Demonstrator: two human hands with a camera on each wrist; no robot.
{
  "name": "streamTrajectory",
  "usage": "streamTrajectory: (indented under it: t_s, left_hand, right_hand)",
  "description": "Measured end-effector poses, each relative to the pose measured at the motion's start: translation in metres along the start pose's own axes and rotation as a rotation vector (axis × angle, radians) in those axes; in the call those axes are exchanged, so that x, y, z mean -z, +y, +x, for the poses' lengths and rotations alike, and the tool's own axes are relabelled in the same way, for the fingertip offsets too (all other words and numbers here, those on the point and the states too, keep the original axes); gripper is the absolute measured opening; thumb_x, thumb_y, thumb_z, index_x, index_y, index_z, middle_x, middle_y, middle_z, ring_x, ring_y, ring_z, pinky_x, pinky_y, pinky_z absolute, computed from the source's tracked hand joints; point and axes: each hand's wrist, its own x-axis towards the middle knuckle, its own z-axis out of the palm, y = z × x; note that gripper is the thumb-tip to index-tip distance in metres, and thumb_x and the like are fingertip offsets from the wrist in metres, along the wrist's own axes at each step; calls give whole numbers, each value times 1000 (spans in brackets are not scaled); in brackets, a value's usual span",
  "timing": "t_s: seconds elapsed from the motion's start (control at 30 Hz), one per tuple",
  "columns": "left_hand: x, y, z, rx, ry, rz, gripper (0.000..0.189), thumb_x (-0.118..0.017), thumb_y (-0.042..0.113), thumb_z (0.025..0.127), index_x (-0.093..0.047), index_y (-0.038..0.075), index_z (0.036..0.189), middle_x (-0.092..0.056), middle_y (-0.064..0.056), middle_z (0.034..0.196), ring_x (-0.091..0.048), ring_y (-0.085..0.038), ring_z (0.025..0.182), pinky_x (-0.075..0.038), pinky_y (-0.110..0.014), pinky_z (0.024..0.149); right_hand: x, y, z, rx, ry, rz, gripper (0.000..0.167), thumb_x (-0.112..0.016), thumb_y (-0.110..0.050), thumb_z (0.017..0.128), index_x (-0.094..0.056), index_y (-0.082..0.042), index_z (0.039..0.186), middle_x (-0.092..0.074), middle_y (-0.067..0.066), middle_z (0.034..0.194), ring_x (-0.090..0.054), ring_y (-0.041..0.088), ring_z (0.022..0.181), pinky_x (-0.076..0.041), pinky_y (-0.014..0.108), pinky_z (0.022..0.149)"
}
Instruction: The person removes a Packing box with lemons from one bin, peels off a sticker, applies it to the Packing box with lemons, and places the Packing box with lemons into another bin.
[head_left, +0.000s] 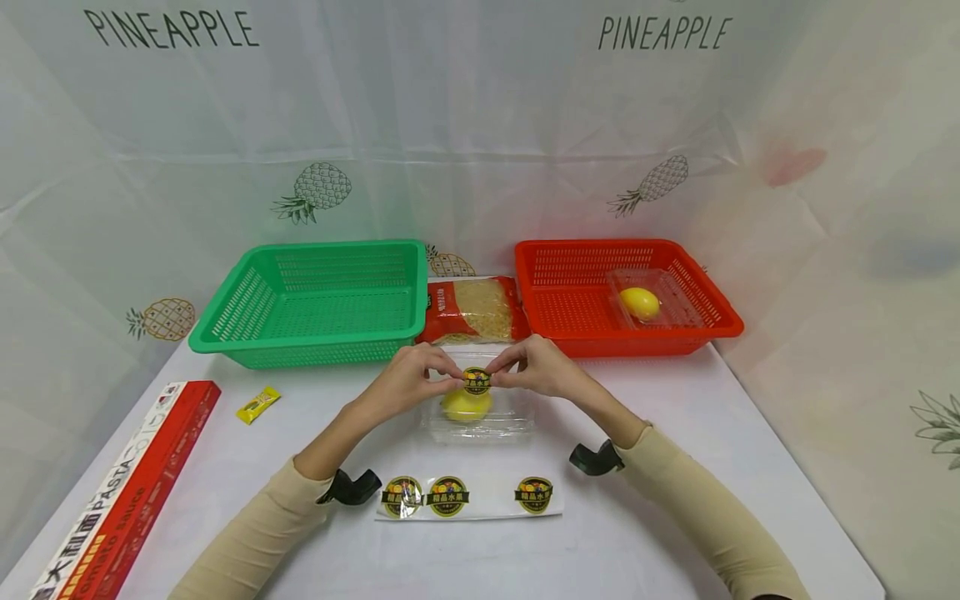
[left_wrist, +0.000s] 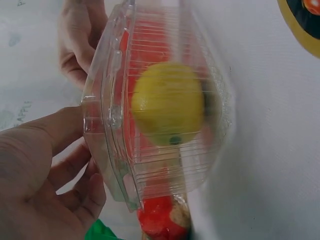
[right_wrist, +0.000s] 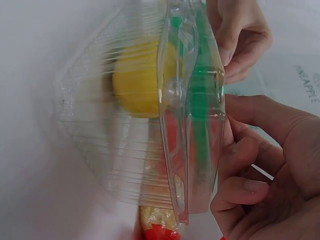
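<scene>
A clear plastic clamshell box [head_left: 513, 425] stands closed on the table, with a yellow lemon [head_left: 467, 407] inside. Over its lid is a round black-and-gold sticker [head_left: 477, 381]. My left hand [head_left: 411, 380] pinches the sticker's left edge between thumb and index finger, while my right hand [head_left: 542, 367] pinches the right edge. Both wrist views show the box from the side, the lemon [left_wrist: 168, 104] behind its ribbed wall and fingertips right at the lid. The sticker itself is hidden in those two views.
A backing strip [head_left: 491, 498] with several stickers lies in front. Behind stand a green basket [head_left: 307, 354], a pasta bag [head_left: 480, 308] and a red basket [head_left: 630, 344] holding another boxed lemon [head_left: 640, 304]. At left are a yellow sachet [head_left: 258, 405] and a long red box [head_left: 142, 492].
</scene>
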Motion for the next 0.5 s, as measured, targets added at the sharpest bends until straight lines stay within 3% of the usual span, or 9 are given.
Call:
streamTrajectory:
  t_s: [0.17, 0.3, 0.5]
  left_hand:
    - [0, 1, 1, 9, 5, 38, 9, -77, 22, 85, -80, 19, 93, -74, 7, 91, -61, -13, 91, -46, -26, 73]
    - [-1, 1, 1, 19, 12, 68, 10, -78, 23, 84, -80, 19, 93, -71, 8, 88, -59, -13, 90, -45, -29, 77]
    - [-2, 1, 4, 54, 9, 95, 11, -78, 24, 84, -80, 20, 94, -69, 8, 88, -55, -13, 89, -41, -28, 76]
  right_hand:
    - [-4, -2, -1, 4, 28, -28, 15, -75, -17, 86, -79, -12, 99, -77, 3, 94, -58, 21, 66, -49, 22, 56]
    - [-6, -3, -2, 21, 60, -66, 13, -76, -17, 85, -79, -13, 97, -75, 0, 86, -53, 18, 62, -45, 20, 53]
    - [-8, -2, -1, 23, 90, -99, 13, -78, -19, 84, -80, -16, 96, -72, -6, 78, -51, 15, 58, -41, 19, 51]
